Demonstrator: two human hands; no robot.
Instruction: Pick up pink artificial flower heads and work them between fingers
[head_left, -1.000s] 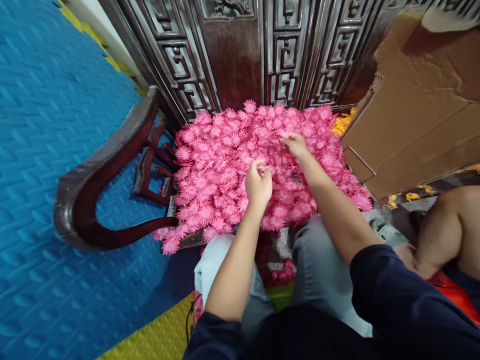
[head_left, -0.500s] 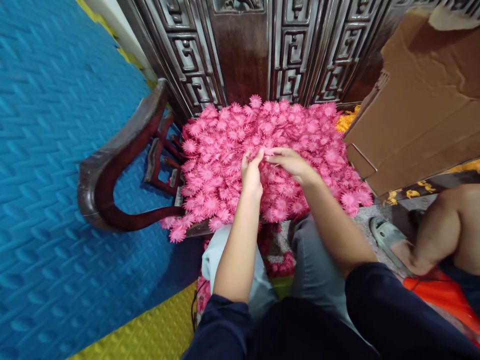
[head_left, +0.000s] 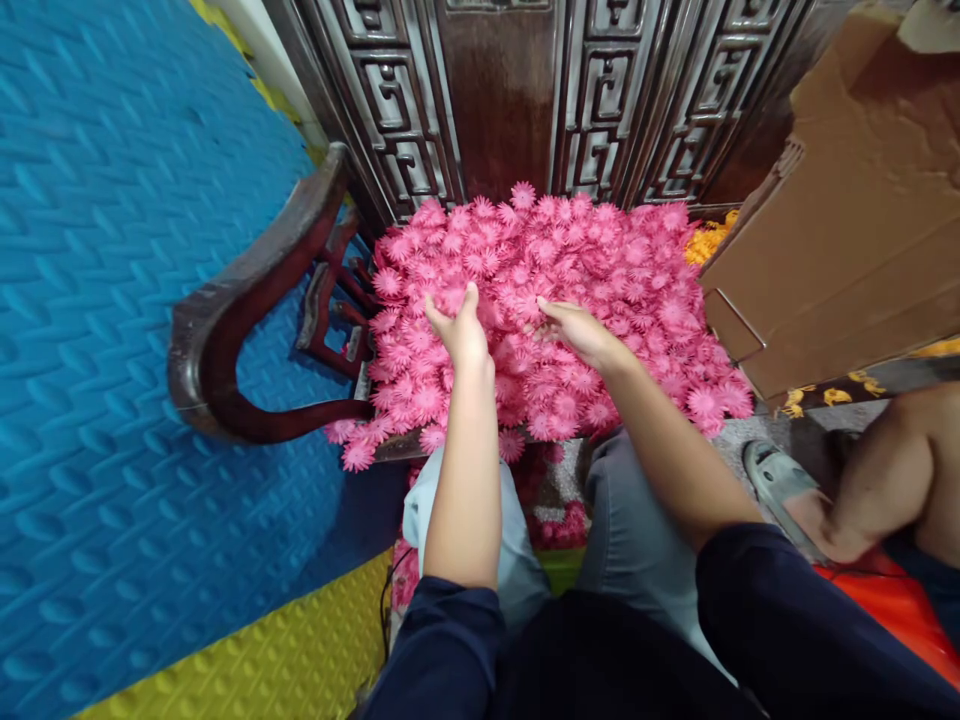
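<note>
A thick heap of pink artificial flower heads covers the seat of a dark wooden chair. My left hand is over the left-middle of the heap, thumb and fingers spread apart. A slightly blurred pink flower head shows between them; whether it touches the fingers I cannot tell. My right hand hovers over the middle of the heap, its fingertips pointing left and parted, with nothing distinct between them. The lower fingers of that hand are partly blurred against the pink.
The chair's curved armrest rises at left, beside blue padded matting. Carved dark panels stand behind. A cardboard box is at right, with orange flowers near it. Another person's leg and sandal are at lower right.
My hands, together at the fingertips over the heap before, have come apart. The left hand has moved left and spread its fingers; the right has stayed near the middle. The view has shifted slightly.
</note>
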